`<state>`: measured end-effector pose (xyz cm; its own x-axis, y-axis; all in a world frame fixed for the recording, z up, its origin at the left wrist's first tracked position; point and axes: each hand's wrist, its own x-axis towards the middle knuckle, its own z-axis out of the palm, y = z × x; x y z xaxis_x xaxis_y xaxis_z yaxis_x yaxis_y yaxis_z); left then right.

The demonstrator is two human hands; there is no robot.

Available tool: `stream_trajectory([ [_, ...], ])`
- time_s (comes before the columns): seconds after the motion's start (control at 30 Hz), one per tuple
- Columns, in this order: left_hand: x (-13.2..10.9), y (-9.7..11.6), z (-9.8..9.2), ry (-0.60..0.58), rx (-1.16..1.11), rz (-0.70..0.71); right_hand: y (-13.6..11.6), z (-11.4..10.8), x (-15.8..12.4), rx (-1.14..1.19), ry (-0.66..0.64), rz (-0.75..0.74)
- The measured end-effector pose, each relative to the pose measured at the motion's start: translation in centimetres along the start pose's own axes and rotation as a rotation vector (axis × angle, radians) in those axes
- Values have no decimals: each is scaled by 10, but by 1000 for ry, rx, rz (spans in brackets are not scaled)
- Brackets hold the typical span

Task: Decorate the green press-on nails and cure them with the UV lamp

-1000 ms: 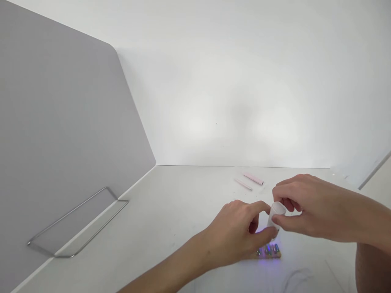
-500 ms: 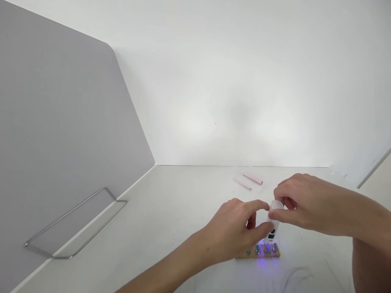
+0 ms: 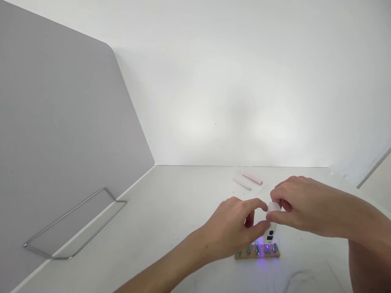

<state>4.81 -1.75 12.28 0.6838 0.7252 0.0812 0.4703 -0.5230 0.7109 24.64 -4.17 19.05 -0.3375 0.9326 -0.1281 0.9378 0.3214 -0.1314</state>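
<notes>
My right hand (image 3: 301,206) holds a small white oblong device with black markings (image 3: 271,231) upright by its top, pinched between thumb and fingers; my left hand (image 3: 233,224) has its grip narrowed on the device's left side, thumb and index finger touching it. The device stands just behind a flat tan strip bearing a row of glossy iridescent ovals (image 3: 258,256), with violet light on it. Farther back, two slender pale pink sticks (image 3: 252,178) lie on the white tabletop (image 3: 183,199).

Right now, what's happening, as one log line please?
left hand: at white lamp; right hand: gripping its top; strip: lit purple; pink sticks: farther back
</notes>
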Motion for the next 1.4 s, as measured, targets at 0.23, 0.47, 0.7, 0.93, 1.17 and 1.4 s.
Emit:
stream_trajectory([
  [0.23, -3, -3, -4, 14, -9, 45, 7, 1, 1, -6, 0, 110],
  [0.47, -4, -6, -6, 49, -15, 77, 8, -1, 0, -17, -42, 95],
  [0.7, -4, -7, -6, 60, -40, 77, 6, -3, 0, 11, -44, 105],
  [0.93, -4, -10, -4, 80, -52, 89, 6, -6, 0, 22, -64, 107],
  [1.17, -4, -9, -5, 94, -38, 114, 7, -3, -1, 20, -78, 100],
  [1.4, -4, -9, -4, 95, -30, 147, 13, -2, -2, 18, -74, 103],
])
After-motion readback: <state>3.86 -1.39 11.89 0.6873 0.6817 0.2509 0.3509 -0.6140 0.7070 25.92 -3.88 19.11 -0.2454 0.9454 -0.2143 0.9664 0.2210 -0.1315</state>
